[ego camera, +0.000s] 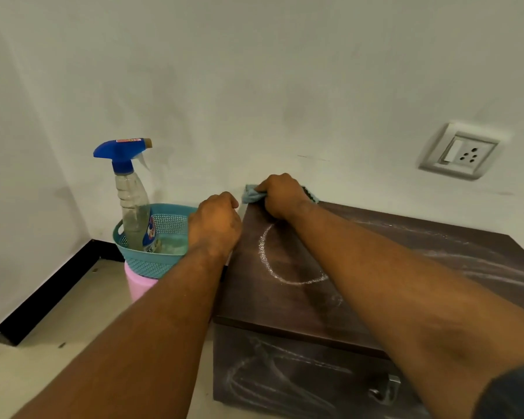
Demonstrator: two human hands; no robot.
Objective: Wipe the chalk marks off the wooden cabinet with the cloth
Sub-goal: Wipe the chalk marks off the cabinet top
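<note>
At the far left corner of the cabinet [254, 300] top, the right hand [280, 196] clutches a bunched blue-grey cloth [250, 197]. Soft and light, it should fold to any grip; a wad under the palm suits scrubbing. The left hand [215, 225] curls at the cabinet's left edge; whether it grips is unclear. A powdery chalk arc [262, 252] marks the smooth dark wood.

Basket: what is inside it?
A spray bottle stands upright in the basket, against its left wall. The left hand covers the basket's right side, so anything lying there is hidden.
</note>
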